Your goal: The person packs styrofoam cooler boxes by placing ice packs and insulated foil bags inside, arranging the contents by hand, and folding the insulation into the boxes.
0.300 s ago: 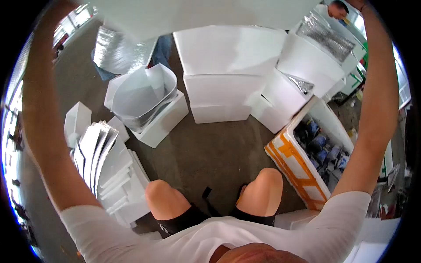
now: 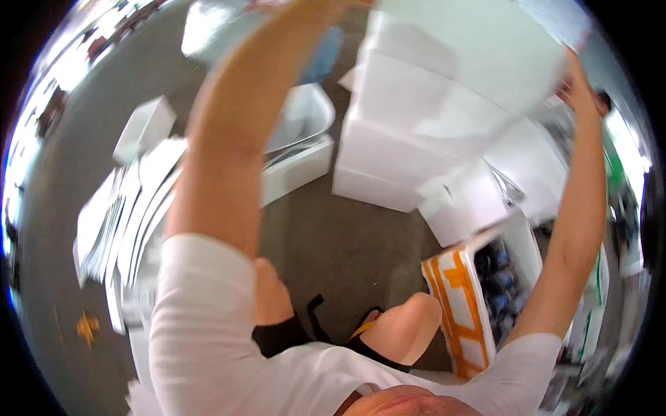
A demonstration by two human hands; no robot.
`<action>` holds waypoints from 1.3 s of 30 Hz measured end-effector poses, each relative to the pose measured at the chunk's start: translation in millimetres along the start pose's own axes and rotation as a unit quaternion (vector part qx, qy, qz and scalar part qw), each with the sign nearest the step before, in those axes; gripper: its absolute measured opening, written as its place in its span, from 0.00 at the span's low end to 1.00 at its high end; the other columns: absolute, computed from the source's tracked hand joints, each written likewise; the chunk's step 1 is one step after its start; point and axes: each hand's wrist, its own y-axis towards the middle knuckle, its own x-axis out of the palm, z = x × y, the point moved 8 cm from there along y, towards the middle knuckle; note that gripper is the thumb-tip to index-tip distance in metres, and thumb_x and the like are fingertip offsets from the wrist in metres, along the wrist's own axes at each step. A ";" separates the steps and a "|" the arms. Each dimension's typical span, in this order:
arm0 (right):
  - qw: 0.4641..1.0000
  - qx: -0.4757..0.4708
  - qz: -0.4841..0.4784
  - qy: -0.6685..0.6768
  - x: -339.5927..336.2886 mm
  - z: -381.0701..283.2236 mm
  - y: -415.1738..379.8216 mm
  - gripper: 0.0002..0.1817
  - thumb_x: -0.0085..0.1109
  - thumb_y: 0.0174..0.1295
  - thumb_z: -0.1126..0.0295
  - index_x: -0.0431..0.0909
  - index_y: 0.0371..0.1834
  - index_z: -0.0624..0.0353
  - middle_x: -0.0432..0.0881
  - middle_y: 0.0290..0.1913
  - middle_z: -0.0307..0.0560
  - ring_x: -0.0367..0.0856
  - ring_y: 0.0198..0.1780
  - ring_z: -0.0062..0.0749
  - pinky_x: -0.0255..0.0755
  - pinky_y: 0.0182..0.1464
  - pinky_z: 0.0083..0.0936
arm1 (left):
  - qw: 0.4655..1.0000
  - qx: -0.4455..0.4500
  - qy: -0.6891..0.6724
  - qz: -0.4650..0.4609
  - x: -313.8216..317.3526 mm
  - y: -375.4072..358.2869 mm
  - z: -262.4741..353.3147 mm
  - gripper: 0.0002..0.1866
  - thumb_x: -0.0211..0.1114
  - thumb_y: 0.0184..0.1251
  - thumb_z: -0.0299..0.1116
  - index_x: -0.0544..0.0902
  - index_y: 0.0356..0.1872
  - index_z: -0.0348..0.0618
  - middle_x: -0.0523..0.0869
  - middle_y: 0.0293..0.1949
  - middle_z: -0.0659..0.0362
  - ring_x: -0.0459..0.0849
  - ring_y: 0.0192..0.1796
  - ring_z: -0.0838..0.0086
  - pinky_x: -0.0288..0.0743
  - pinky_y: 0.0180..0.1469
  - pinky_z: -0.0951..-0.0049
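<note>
A large white foam piece point(image 2: 479, 48) spans the top right, above stacked white boxes point(image 2: 395, 139). At its right edge, my right hand point(image 2: 567, 89) is closed on it, fingers curled at the rim. My left arm reaches up to the piece's left side, where my left hand point(image 2: 345, 4) is cut off by the top of the view and its fingers are hidden. Behind the right hand lies blurred silvery material.
An orange-taped foam box point(image 2: 454, 298) with dark bundles point(image 2: 501, 277) stands by my right knee. White and silvery sheets point(image 2: 132, 215) lean at the left, near a small white box point(image 2: 144, 128). An open white container point(image 2: 305, 118) sits behind my left forearm. Another person point(image 2: 602, 104) is far right.
The view has turned, and both arms have swung so that the left forearm crosses nearer the middle. The large white piece now appears farther right, over the stacked boxes.
</note>
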 end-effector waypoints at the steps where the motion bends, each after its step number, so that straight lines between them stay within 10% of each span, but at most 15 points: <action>1: 0.999 -0.032 0.027 -0.002 7.7 7.5 1.0 0.49 0.55 0.53 0.31 0.67 0.66 0.62 0.78 0.51 0.53 0.78 0.47 0.35 0.74 0.51 0.28 | 0.998 0.035 0.015 0.056 -4.1 -22.0 -12.4 0.27 0.60 0.66 0.55 0.79 0.53 0.42 0.83 0.49 0.46 0.82 0.50 0.56 0.76 0.51 0.58; 5: 0.979 -0.152 0.138 0.005 10.9 12.7 -26.0 0.37 0.54 0.59 0.42 0.70 0.61 0.63 0.78 0.51 0.52 0.78 0.47 0.36 0.74 0.50 0.31 | 0.970 0.103 0.119 0.187 -36.7 -165.1 -57.4 0.24 0.61 0.67 0.53 0.81 0.48 0.40 0.83 0.48 0.39 0.82 0.53 0.51 0.73 0.54 0.55; 9: 0.910 -0.331 0.234 0.084 -15.6 -30.6 -120.6 0.26 0.52 0.64 0.54 0.74 0.57 0.63 0.78 0.50 0.51 0.78 0.47 0.37 0.74 0.49 0.34 | 0.938 -0.142 0.231 -0.216 -30.5 -325.8 -162.4 0.21 0.60 0.71 0.46 0.82 0.48 0.33 0.86 0.41 0.48 0.85 0.43 0.66 0.77 0.49 0.65; 11: 0.918 -0.352 0.117 0.137 35.3 -5.3 -184.9 0.20 0.52 0.67 0.60 0.75 0.55 0.63 0.78 0.50 0.50 0.78 0.47 0.37 0.74 0.49 0.35 | 0.879 -0.176 0.276 -0.347 -40.0 -410.5 -234.7 0.27 0.61 0.68 0.49 0.80 0.54 0.33 0.85 0.48 0.45 0.84 0.50 0.60 0.77 0.54 0.60; 14: 0.897 -0.341 -0.274 0.064 203.5 65.3 -363.8 0.19 0.51 0.70 0.62 0.74 0.57 0.63 0.79 0.54 0.52 0.78 0.53 0.40 0.72 0.58 0.36 | 0.605 -0.360 0.422 -0.572 -52.4 -469.6 -265.9 0.35 0.63 0.65 0.54 0.74 0.63 0.35 0.80 0.58 0.45 0.79 0.60 0.56 0.74 0.59 0.56; 15: 0.868 -0.147 -0.471 0.046 258.0 100.9 -423.3 0.22 0.57 0.66 0.60 0.73 0.61 0.57 0.77 0.59 0.53 0.76 0.58 0.40 0.68 0.62 0.35 | 0.702 -0.346 0.375 -0.497 -53.2 -468.2 -272.2 0.34 0.62 0.64 0.54 0.75 0.61 0.35 0.81 0.57 0.45 0.80 0.58 0.55 0.75 0.56 0.55; 16: 0.797 0.049 -0.601 -0.040 296.8 142.9 -493.0 0.27 0.63 0.62 0.59 0.72 0.65 0.51 0.75 0.63 0.53 0.73 0.64 0.41 0.65 0.66 0.34 | 0.785 -0.325 0.313 -0.424 -59.7 -472.1 -281.8 0.34 0.62 0.64 0.55 0.77 0.60 0.36 0.81 0.56 0.45 0.80 0.57 0.53 0.76 0.54 0.55; 17: 0.692 -0.079 -0.702 -0.148 297.2 196.8 -553.4 0.30 0.65 0.59 0.57 0.73 0.65 0.50 0.72 0.67 0.52 0.69 0.68 0.42 0.62 0.69 0.38 | 0.750 -0.392 0.274 -0.457 -58.3 -479.0 -302.0 0.35 0.61 0.64 0.57 0.76 0.61 0.36 0.79 0.59 0.46 0.79 0.59 0.54 0.75 0.57 0.54; 19: 0.260 -0.079 -0.896 -0.350 266.3 224.2 -616.4 0.33 0.62 0.61 0.50 0.72 0.65 0.58 0.69 0.69 0.54 0.67 0.69 0.46 0.60 0.70 0.44 | 0.719 -0.372 0.377 -0.450 -78.2 -475.3 -309.2 0.36 0.60 0.65 0.57 0.74 0.63 0.37 0.75 0.64 0.46 0.74 0.65 0.54 0.68 0.66 0.56; 23: 0.719 0.033 -0.686 -0.106 264.0 201.0 -512.4 0.24 0.58 0.64 0.48 0.82 0.44 0.61 0.85 0.39 0.51 0.82 0.38 0.39 0.75 0.42 0.36 | 0.796 -0.423 0.248 -0.356 -109.2 -483.3 -318.1 0.36 0.66 0.64 0.48 0.69 0.66 0.32 0.78 0.61 0.42 0.78 0.62 0.59 0.72 0.62 0.65; 29: 0.943 0.257 -0.212 -0.006 -5.3 242.8 -354.8 0.17 0.62 0.65 0.60 0.81 0.48 0.60 0.85 0.42 0.44 0.83 0.40 0.24 0.79 0.45 0.21 | 0.786 -0.461 0.178 -0.372 -122.6 -504.8 -353.9 0.34 0.65 0.68 0.42 0.66 0.68 0.30 0.75 0.64 0.43 0.75 0.65 0.61 0.69 0.63 0.66; 32: 0.904 0.408 0.061 -0.115 -190.5 347.2 -381.6 0.20 0.60 0.65 0.59 0.80 0.54 0.60 0.85 0.46 0.51 0.85 0.43 0.30 0.78 0.44 0.24 | 0.761 -0.486 0.207 -0.375 -112.9 -508.3 -356.1 0.34 0.65 0.68 0.41 0.67 0.67 0.30 0.77 0.62 0.45 0.76 0.63 0.64 0.70 0.62 0.67; 34: 0.721 0.360 -0.072 -0.588 -278.5 407.6 -418.0 0.25 0.63 0.61 0.58 0.78 0.56 0.63 0.83 0.49 0.59 0.83 0.50 0.47 0.77 0.51 0.37 | 0.722 -0.501 0.243 -0.411 -127.3 -524.7 -375.3 0.33 0.65 0.68 0.41 0.67 0.67 0.31 0.80 0.58 0.47 0.78 0.59 0.66 0.70 0.60 0.69; 37: 0.711 0.413 -0.020 -0.568 -357.4 467.3 -473.4 0.28 0.66 0.56 0.57 0.78 0.55 0.64 0.81 0.51 0.62 0.78 0.56 0.57 0.72 0.57 0.46 | 0.707 -0.554 0.200 -0.392 -142.3 -544.4 -386.7 0.33 0.66 0.68 0.42 0.67 0.68 0.34 0.82 0.54 0.50 0.81 0.54 0.70 0.73 0.53 0.72; 39: 0.709 0.464 -0.160 -0.506 -343.9 477.0 -487.8 0.30 0.67 0.55 0.57 0.76 0.57 0.64 0.80 0.53 0.64 0.77 0.56 0.58 0.72 0.57 0.46 | 0.662 -0.587 0.250 -0.392 -144.9 -551.6 -394.0 0.34 0.66 0.67 0.43 0.67 0.68 0.34 0.82 0.53 0.50 0.82 0.52 0.71 0.74 0.49 0.72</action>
